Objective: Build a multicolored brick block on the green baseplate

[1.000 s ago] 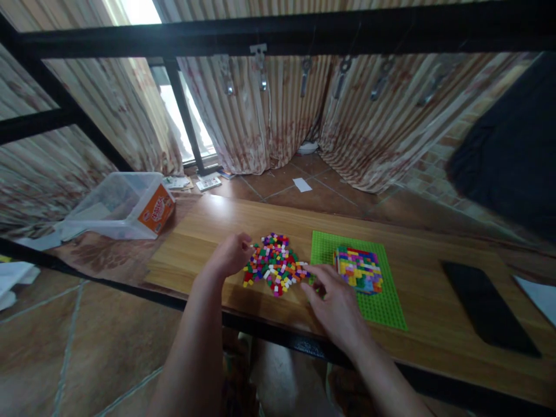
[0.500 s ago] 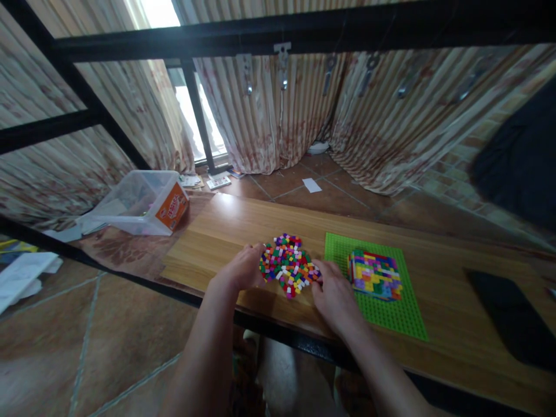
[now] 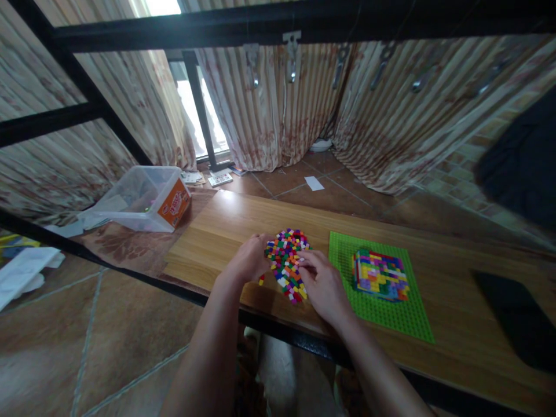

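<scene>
A heap of tiny multicoloured toy bricks [image 3: 286,267] lies on the wooden table between my hands. At its left edge is my left hand [image 3: 251,259], fingers bent together and partly hidden; what they hold, if anything, does not show. A small red and yellow piece [image 3: 261,280] sits just below that hand, apart from the heap. From the right, my right hand [image 3: 324,285] reaches over the heap with thumb and fingers pinched close. Whether a brick is between them is too small to tell. Farther right, a block built of bricks [image 3: 381,275] stands on a green baseplate [image 3: 391,324].
The wooden table [image 3: 208,243] has a dark flat object [image 3: 512,318] at its right. A clear plastic bin with an orange label [image 3: 174,204] stands beyond its left end. A black metal bar [image 3: 260,29] with hanging clips crosses above, before curtains.
My right hand has moved left and up, from the heap's right edge onto it. The heap looks narrower and taller. The small red and yellow piece now shows below my left hand.
</scene>
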### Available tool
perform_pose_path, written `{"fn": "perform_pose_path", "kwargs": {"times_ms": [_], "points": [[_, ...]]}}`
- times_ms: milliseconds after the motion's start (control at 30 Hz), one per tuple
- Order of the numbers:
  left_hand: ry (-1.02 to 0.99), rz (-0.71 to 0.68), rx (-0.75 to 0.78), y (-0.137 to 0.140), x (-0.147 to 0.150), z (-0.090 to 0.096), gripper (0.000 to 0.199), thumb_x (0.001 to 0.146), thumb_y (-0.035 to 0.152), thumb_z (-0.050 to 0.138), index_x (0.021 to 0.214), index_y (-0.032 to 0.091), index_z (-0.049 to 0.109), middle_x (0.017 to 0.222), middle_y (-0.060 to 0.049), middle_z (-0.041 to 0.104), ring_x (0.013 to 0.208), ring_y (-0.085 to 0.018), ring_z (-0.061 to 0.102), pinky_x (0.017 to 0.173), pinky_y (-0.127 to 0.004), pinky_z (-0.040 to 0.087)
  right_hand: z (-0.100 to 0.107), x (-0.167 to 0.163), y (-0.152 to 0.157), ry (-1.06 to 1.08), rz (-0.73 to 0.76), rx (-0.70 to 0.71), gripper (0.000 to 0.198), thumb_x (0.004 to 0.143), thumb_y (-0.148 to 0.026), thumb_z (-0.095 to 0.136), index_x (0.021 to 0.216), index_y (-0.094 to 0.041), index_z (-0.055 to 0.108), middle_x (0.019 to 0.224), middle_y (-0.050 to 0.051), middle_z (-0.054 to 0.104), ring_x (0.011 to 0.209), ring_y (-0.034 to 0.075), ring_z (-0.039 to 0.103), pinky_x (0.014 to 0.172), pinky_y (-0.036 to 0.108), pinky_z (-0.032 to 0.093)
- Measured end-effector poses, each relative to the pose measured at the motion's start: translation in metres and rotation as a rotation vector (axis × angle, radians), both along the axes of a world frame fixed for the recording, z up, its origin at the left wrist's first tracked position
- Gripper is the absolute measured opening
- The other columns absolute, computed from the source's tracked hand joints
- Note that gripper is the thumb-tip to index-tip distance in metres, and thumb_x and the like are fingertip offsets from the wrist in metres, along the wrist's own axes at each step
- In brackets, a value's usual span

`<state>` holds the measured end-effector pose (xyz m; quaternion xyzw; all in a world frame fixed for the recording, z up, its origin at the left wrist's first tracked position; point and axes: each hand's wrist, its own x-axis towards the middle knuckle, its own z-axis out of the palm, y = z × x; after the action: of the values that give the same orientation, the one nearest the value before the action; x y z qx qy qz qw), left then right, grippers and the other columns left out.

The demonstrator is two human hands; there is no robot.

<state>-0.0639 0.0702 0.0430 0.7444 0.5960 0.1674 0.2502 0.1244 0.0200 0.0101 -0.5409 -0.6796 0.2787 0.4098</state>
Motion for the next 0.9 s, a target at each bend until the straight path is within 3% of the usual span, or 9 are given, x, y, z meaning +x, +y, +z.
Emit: {"fn": "perform_pose_path", "kwargs": {"times_ms": [200,400,767,900], "points": [[0.168,0.063,0.026,0.002,0.005,0.004,0.041,0.077,0.017,0.058,0.117,0.022,0.065,0.112,-0.009,0.064,0.1,-0.023,0.063,0.091,-0.032,0.049,0.012,0.006,-0.012,-0.091,0.018,0.048,0.025,0.085,-0.026,0.059,0.108,-0.021,0.066,0.113,0.008,0.064,0.105,0.022,0.061,0.095,0.041,0.05],[0.228,-0.047,0.054,0.001,0.02,0.006,0.047,0.076,0.016,0.056,0.122,0.018,0.063,0.119,-0.014,0.059,0.112,-0.027,0.056,0.099,-0.036,0.045,0.014,0.005,-0.035,-0.273,0.156,0.04,0.038,0.082,-0.026,0.063,0.12,-0.024,0.062,0.131,0.009,0.054,0.123,0.026,0.05,0.105,0.048,0.042],[0.248,0.008,0.051,0.007,0.024,-0.002,0.043,0.078,0.022,0.055,0.12,0.016,0.062,0.113,-0.014,0.059,0.109,-0.027,0.055,0.096,-0.036,0.044,0.007,0.005,-0.043,-0.382,0.202,0.026,0.05,0.074,-0.017,0.069,0.122,-0.023,0.061,0.139,0.01,0.049,0.13,0.029,0.042,0.107,0.051,0.038],[0.216,0.029,0.045,0.009,0.023,-0.002,0.039,0.077,0.025,0.06,0.115,0.016,0.063,0.114,-0.013,0.058,0.11,-0.027,0.056,0.097,-0.036,0.045,0.003,0.006,-0.042,-0.388,0.169,0.015,0.045,0.076,-0.015,0.066,0.121,-0.023,0.063,0.138,0.01,0.049,0.129,0.028,0.043,0.107,0.049,0.039]]}}
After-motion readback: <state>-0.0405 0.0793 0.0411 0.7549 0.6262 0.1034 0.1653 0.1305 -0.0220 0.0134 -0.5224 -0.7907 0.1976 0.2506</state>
